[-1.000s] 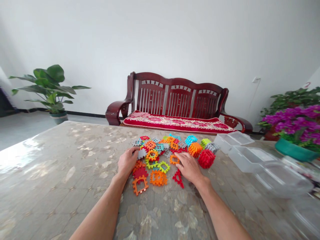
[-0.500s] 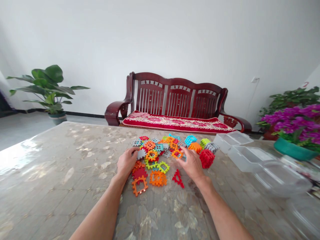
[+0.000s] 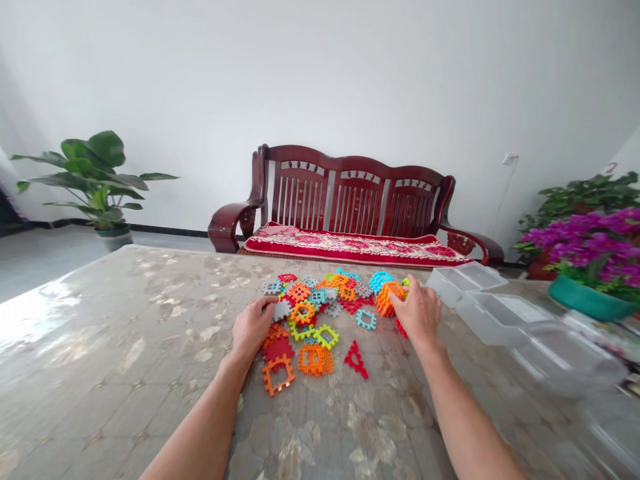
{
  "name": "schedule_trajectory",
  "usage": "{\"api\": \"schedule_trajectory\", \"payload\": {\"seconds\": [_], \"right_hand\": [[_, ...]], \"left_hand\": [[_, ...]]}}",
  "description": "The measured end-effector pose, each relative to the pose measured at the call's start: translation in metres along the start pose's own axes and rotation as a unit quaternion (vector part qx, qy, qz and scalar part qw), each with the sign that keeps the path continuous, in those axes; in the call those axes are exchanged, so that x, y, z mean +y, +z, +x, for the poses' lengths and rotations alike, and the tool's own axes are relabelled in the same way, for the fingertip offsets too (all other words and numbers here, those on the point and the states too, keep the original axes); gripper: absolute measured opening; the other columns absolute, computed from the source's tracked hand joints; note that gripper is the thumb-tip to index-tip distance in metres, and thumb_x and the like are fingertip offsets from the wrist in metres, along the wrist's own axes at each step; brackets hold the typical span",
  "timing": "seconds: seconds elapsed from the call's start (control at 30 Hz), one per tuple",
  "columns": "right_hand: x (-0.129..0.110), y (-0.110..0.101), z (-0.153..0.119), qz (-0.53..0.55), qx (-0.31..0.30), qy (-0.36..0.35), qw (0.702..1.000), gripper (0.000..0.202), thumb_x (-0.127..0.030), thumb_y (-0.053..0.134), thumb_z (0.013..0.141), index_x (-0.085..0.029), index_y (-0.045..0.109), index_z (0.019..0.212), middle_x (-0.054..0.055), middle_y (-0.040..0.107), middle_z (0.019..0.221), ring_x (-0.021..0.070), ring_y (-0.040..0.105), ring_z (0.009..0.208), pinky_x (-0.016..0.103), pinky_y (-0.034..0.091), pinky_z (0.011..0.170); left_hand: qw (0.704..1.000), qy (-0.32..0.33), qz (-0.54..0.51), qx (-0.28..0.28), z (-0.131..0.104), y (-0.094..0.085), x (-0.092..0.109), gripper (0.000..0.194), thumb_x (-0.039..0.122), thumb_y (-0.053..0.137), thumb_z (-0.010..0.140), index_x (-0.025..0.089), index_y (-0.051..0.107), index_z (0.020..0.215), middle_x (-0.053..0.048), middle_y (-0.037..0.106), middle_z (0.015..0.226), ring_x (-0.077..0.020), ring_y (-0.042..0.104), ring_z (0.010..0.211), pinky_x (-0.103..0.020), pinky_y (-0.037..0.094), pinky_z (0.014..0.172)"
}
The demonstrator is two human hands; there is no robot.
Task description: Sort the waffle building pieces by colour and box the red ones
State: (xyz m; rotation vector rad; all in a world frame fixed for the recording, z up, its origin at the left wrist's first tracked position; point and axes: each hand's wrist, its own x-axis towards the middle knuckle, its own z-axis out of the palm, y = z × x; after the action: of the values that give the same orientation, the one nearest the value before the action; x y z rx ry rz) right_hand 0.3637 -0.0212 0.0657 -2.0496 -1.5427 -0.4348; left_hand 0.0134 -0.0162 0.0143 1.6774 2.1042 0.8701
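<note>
My right hand (image 3: 420, 313) is beside the orange stack (image 3: 386, 301); left of it, my left hand (image 3: 251, 327) curls at a grey piece (image 3: 281, 310); either's grip I cannot tell; a nudge might topple the stack

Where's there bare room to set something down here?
The tabletop is bare left of the left hand and between the forearms, nearer the camera than the red triangle. Crowded: loose pieces overlap between the hands; the orange stack sits at the right hand; clear containers line the right side.
</note>
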Motion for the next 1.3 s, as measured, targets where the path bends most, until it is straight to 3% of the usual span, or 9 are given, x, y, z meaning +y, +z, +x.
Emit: {"api": "schedule_trajectory", "payload": {"seconds": [0.27, 0.43, 0.5, 0.63, 0.7, 0.8, 0.9, 1.1, 1.3], "right_hand": [[0.003, 0.003, 0.001, -0.017, -0.015, 0.000, 1.000, 0.058, -0.038, 0.062, 0.081, -0.017, 0.047, 0.133, 0.012, 0.068, 0.107, 0.0296, 0.052, 0.103, 0.041, 0.032, 0.087], [-0.007, 0.005, -0.011, 0.048, 0.016, -0.065, 0.997, 0.044, -0.034, 0.061, 0.082, -0.020, 0.058, 0.124, 0.011, 0.068, 0.111, 0.0291, 0.051, 0.106, 0.041, 0.034, 0.091], [-0.019, 0.005, -0.021, 0.129, -0.025, -0.125, 0.983, 0.031, -0.032, 0.061, 0.083, -0.023, 0.065, 0.113, 0.007, 0.070, 0.105, 0.0251, 0.054, 0.102, 0.037, 0.038, 0.090], [-0.053, 0.001, -0.049, 0.245, -0.161, -0.231, 0.928, 0.014, -0.031, 0.067, 0.080, -0.027, 0.071, 0.093, 0.001, 0.071, 0.094, 0.0184, 0.058, 0.093, 0.030, 0.043, 0.084], [-0.068, -0.003, -0.064, 0.253, -0.205, -0.290, 0.900, 0.020, -0.035, 0.073, 0.075, -0.026, 0.071, 0.093, 0.001, 0.070, 0.095, 0.0183, 0.057, 0.095, 0.031, 0.043, 0.086], [-0.082, -0.009, -0.080, 0.243, -0.238, -0.377, 0.862, 0.050, -0.046, 0.080, 0.066, -0.026, 0.067, 0.109, 0.002, 0.067, 0.106, 0.0204, 0.053, 0.100, 0.034, 0.040, 0.092], [-0.086, -0.011, -0.087, 0.219, -0.252, -0.421, 0.844, 0.067, -0.051, 0.082, 0.061, -0.028, 0.062, 0.121, 0.003, 0.062, 0.114, 0.0216, 0.049, 0.105, 0.035, 0.038, 0.094], [-0.083, -0.008, -0.089, 0.182, -0.233, -0.442, 0.847, 0.037, -0.042, 0.076, 0.074, -0.026, 0.068, 0.106, 0.003, 0.060, 0.105, 0.0202, 0.050, 0.100, 0.033, 0.040, 0.089], [-0.080, -0.003, -0.092, 0.154, -0.212, -0.470, 0.843, 0.016, -0.033, 0.055, 0.092, -0.022, 0.066, 0.093, 0.004, 0.062, 0.096, 0.0174, 0.056, 0.092, 0.028, 0.043, 0.082]], "left_hand": [[1.000, 0.008, 0.008, 0.008, 0.000, 0.000, 0.000, 0.037, 0.034, 0.040, 0.087, 0.028, 0.068, 0.110, -0.001, 0.070, 0.116, -0.0214, 0.064, 0.102, -0.028, 0.047, 0.082], [1.000, 0.011, 0.002, 0.009, -0.001, -0.001, 0.002, 0.036, 0.033, 0.041, 0.087, 0.028, 0.069, 0.110, -0.002, 0.070, 0.116, -0.0217, 0.064, 0.103, -0.028, 0.048, 0.084], [1.000, 0.010, -0.003, 0.009, -0.002, -0.002, 0.002, 0.036, 0.032, 0.041, 0.087, 0.028, 0.069, 0.110, -0.001, 0.070, 0.116, -0.0216, 0.064, 0.103, -0.028, 0.048, 0.085], [1.000, 0.015, -0.010, 0.011, -0.001, 0.000, 0.000, 0.035, 0.031, 0.042, 0.087, 0.028, 0.069, 0.110, 0.000, 0.070, 0.115, -0.0205, 0.064, 0.103, -0.027, 0.048, 0.086], [1.000, 0.021, -0.014, 0.013, -0.001, 0.001, -0.002, 0.035, 0.031, 0.042, 0.087, 0.027, 0.069, 0.110, 0.000, 0.070, 0.116, -0.0198, 0.064, 0.104, -0.027, 0.047, 0.088], [0.999, 0.024, -0.020, 0.012, 0.000, 0.002, -0.003, 0.035, 0.031, 0.042, 0.087, 0.027, 0.069, 0.110, -0.001, 0.069, 0.118, -0.0195, 0.063, 0.106, -0.028, 0.046, 0.093], [1.000, 0.020, -0.022, 0.009, 0.000, 0.002, -0.003, 0.036, 0.030, 0.041, 0.087, 0.026, 0.068, 0.111, -0.001, 0.069, 0.119, -0.0202, 0.063, 0.106, -0.029, 0.045, 0.094], [1.000, 0.020, -0.014, 0.015, 0.001, 0.003, -0.004, 0.036, 0.032, 0.041, 0.087, 0.027, 0.068, 0.111, -0.002, 0.069, 0.118, -0.0214, 0.064, 0.104, -0.030, 0.047, 0.089], [1.000, 0.022, -0.011, 0.011, 0.001, 0.002, -0.003, 0.036, 0.031, 0.042, 0.087, 0.027, 0.068, 0.111, -0.001, 0.070, 0.117, -0.0201, 0.063, 0.105, -0.028, 0.047, 0.090]]}}
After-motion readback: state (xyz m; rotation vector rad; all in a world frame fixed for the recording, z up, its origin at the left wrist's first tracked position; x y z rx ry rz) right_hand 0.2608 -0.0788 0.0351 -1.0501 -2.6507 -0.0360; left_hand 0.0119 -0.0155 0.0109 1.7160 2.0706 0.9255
